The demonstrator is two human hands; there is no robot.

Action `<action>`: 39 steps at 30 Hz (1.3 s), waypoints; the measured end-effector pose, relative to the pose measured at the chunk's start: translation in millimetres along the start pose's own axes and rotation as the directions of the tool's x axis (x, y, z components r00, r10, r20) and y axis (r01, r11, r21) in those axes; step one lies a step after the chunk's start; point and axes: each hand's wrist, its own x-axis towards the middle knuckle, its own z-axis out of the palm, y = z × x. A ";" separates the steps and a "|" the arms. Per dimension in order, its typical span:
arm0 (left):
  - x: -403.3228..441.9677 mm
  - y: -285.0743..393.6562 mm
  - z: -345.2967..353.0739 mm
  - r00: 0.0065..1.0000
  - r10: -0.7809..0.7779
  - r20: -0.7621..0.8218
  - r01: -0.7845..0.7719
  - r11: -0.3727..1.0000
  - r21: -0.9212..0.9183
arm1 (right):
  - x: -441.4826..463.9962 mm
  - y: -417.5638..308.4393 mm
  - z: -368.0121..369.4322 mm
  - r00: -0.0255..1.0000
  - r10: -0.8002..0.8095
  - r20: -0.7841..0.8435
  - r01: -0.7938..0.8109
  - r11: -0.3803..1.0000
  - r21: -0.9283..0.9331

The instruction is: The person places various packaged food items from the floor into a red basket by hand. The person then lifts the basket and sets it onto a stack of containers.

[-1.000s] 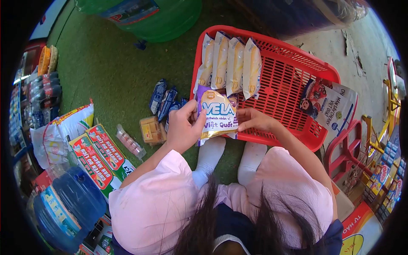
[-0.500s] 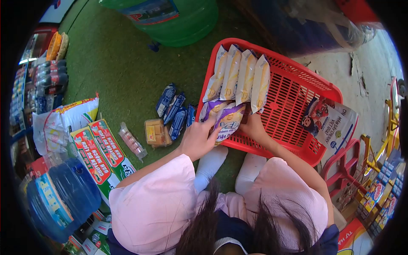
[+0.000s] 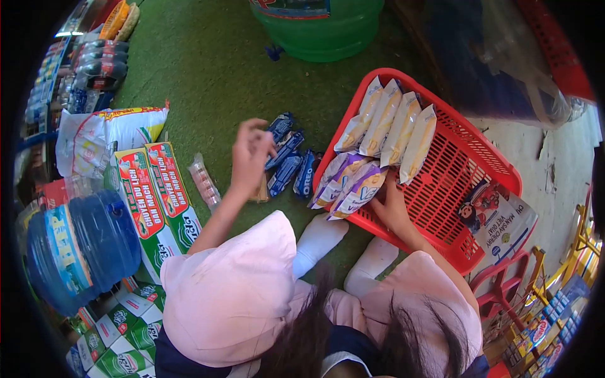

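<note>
My left hand [image 3: 251, 154] is raised over the floor with its fingers apart and holds nothing. Beside it lie several blue Oreo packets [image 3: 285, 150], and beneath it a tan pack [image 3: 260, 191] is mostly covered. At the near left corner of the red basket [image 3: 455, 230], my right hand [image 3: 394, 211] presses against a purple-and-white sandwich packet [image 3: 357, 192]; some of its fingers are hidden behind that packet. A second packet of that kind [image 3: 337, 176] leans alongside. Behind these two, several white-and-yellow packets [image 3: 381, 120] stand in a row inside the basket.
A clear tube-like pack [image 3: 205, 183] lies left of my left hand. Green-and-red cartons [image 3: 151, 189], a blue water jug [image 3: 82, 249] and a white sack [image 3: 113, 138] stand farther left. A green jug [image 3: 321, 31] is ahead. A printed bag [image 3: 501, 220] lies over the basket's right side.
My left hand has let go of the purple-and-white sandwich packet and moved left to beside the Oreo packets. My right hand stays at the packet. The view has shifted a little.
</note>
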 end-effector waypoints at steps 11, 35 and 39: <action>31.8 -58.8 16.0 0.990 -0.028 0.139 -0.088 0.645 0.759 | 10.8 18.5 -20.6 0.972 0.022 0.232 -0.029 0.999 0.027; -37.0 80.4 109.5 0.080 0.065 0.995 0.868 0.486 -0.102 | -56.5 -64.4 -76.1 0.948 -0.037 0.315 0.179 0.882 -0.437; -84.6 24.4 153.4 -0.181 -0.112 0.977 0.815 0.539 0.213 | -85.5 -29.3 -68.7 0.952 0.040 0.305 0.150 0.805 -0.575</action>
